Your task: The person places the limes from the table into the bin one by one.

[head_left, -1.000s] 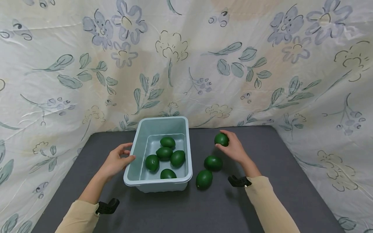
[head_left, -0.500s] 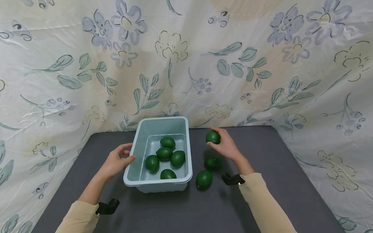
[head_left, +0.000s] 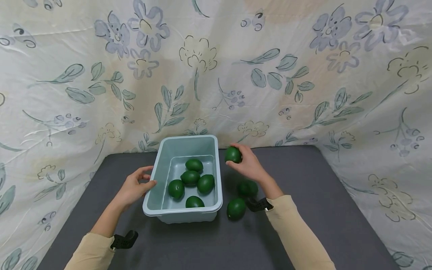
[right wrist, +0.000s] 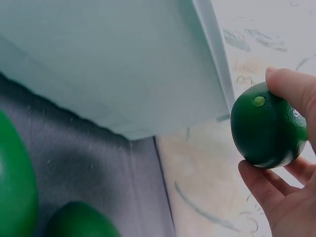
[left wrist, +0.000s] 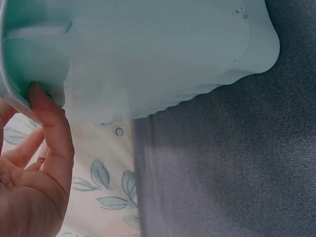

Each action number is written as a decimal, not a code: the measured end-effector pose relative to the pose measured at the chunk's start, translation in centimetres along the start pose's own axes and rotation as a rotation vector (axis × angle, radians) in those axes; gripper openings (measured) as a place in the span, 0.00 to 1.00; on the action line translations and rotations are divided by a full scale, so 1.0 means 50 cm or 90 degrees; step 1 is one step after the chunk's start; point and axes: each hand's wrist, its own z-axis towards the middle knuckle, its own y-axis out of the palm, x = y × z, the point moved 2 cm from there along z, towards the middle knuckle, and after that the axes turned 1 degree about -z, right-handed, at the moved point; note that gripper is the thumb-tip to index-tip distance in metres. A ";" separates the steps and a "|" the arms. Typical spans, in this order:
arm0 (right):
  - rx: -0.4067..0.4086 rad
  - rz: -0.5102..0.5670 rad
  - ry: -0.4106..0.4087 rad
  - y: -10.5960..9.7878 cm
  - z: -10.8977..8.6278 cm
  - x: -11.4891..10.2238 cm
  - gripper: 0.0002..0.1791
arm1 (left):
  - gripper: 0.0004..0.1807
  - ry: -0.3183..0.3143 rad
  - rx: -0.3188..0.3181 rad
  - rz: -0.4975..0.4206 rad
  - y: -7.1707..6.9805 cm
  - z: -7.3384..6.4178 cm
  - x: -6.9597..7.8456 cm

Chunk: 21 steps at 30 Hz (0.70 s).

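A pale blue-green plastic tub (head_left: 185,211) stands on the table with several dark green limes (head_left: 190,178) inside. My left hand (head_left: 133,189) holds its left rim; in the left wrist view a digit (left wrist: 53,133) bends up under the lip. Just beyond the tub's right rim, my right hand (head_left: 251,165) pinches a lime (head_left: 233,155) in the air between thumb and fingers. In the right wrist view this lime (right wrist: 266,126) shows a pale stem spot, close to the tub's edge. Below that hand, two more limes lie on the table, one farther (head_left: 247,188) and one nearer (head_left: 236,209).
A dark grey cloth-covered table (head_left: 209,247) carries everything. Behind and beside it hangs a floral fabric (head_left: 216,75), close to the table's back edge and to the tub's far end. Black straps (head_left: 125,240) sit on both wrists.
My right hand has carried the lime leftward and slightly away from me, from right of the loose limes to beside the tub's rim. The left hand and the tub have stayed put.
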 end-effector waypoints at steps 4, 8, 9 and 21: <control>-0.007 0.005 -0.013 0.002 0.010 -0.023 0.36 | 0.34 -0.004 -0.001 0.004 0.001 0.001 -0.003; -0.012 0.009 -0.039 0.002 0.017 -0.043 0.36 | 0.34 -0.008 -0.002 0.010 0.001 0.001 -0.002; -0.013 0.011 -0.045 0.003 0.020 -0.048 0.35 | 0.34 -0.008 -0.002 0.010 0.001 0.001 -0.001; -0.038 0.017 -0.102 0.016 0.049 -0.101 0.34 | 0.34 0.004 0.000 0.010 -0.001 -0.002 0.003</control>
